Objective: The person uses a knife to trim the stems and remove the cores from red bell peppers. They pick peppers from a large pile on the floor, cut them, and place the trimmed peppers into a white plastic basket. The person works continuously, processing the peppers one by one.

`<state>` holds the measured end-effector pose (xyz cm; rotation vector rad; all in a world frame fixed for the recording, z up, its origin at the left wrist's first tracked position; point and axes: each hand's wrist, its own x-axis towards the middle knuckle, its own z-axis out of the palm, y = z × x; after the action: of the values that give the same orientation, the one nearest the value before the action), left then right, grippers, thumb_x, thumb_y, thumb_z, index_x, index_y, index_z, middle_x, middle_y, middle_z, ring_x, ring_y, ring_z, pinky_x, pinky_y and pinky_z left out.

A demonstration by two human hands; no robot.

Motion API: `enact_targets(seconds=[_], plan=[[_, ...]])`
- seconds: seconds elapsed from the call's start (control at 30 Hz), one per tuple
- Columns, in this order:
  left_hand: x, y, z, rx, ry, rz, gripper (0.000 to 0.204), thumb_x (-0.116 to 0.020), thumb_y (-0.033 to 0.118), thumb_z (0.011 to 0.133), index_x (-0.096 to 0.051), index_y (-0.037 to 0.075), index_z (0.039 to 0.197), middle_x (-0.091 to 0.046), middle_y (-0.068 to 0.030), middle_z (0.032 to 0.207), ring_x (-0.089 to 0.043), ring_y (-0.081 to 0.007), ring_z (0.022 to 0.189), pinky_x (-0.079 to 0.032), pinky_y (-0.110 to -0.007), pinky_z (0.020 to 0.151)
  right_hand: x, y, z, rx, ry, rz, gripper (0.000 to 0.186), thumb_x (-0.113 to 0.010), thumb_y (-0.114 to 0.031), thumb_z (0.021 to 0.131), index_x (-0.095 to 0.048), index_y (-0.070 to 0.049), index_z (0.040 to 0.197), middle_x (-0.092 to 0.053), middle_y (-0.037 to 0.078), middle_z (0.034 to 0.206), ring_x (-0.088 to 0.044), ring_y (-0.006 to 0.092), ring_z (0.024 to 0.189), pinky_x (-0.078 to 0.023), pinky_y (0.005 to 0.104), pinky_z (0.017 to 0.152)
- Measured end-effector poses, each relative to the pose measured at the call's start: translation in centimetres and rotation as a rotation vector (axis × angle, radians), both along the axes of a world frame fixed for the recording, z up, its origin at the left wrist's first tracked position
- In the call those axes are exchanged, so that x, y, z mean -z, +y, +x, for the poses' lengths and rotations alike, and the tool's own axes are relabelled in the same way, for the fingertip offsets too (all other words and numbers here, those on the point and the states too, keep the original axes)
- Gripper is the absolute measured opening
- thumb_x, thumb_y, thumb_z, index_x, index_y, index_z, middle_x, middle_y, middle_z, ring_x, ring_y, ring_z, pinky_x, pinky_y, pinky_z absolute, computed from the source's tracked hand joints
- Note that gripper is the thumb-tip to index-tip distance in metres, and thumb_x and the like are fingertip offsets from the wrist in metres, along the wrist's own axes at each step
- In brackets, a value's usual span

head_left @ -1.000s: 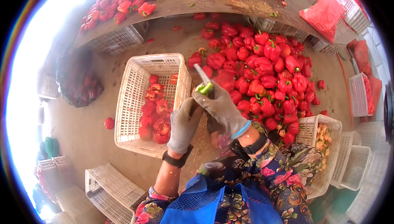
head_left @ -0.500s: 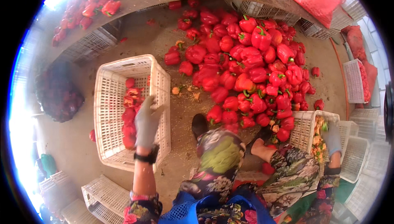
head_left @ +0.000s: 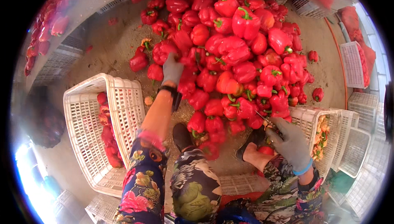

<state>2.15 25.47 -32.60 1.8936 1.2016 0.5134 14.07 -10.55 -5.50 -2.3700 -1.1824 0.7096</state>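
Note:
A large pile of red bell peppers [head_left: 234,51] lies on the floor in front of me. My left hand [head_left: 172,71], in a grey glove, is at the pile's left side against a red bell pepper [head_left: 164,51]; its fingertips are blurred and partly hidden. At the pile's near right edge, my right hand [head_left: 292,144], also gloved, is closed around a small knife [head_left: 261,115]. The thin blade points up and left toward the peppers. A white plastic crate [head_left: 127,109] with some red peppers inside stands to the left of my left forearm.
Beside my right hand stands another white crate [head_left: 304,119] holding orange and green pepper scraps. Stacked crates [head_left: 355,156] fill the far right. A raised ledge with more peppers [head_left: 57,25] runs along the upper left. A dark net sack [head_left: 46,121] sits at left.
My left hand has left the left crate and reached out to the pepper pile. My right hand has come from the scrap crate to the pile's edge, where the knife now shows.

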Motion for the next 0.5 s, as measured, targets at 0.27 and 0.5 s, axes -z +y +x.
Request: enact_targets(seconds=[0.27, 0.5], plan=[[-18.3, -13.7, -8.6, 0.052, -0.894, -0.889, 0.027, -0.050, 0.015, 0.091, -0.057, 0.007, 0.116, -0.064, -0.0042, 0.101, -0.063, -0.0117, 0.081, -0.051, -0.023, 0.064, 0.4, 5.4, -4.1, 0.448, 0.754, 0.158, 0.030, -0.068, -0.017, 0.085, -0.060, -0.006, 0.111, -0.062, 0.002, 0.072, -0.058, 0.0090, 0.059, -0.047, 0.0233, 0.054], [-28.7, -17.5, -15.2, 0.205, -0.937, -0.516, 0.032, -0.042, 0.001, 0.094, -0.053, 0.004, 0.123, -0.062, -0.0064, 0.110, -0.063, -0.0103, 0.092, -0.052, -0.023, 0.071, -5.0, 8.9, -12.1, 0.157, 1.169, 0.605, 0.046, -0.075, -0.010, 0.080, -0.056, -0.002, 0.121, -0.064, -0.002, 0.087, -0.055, 0.0031, 0.069, -0.045, 0.0181, 0.058]])
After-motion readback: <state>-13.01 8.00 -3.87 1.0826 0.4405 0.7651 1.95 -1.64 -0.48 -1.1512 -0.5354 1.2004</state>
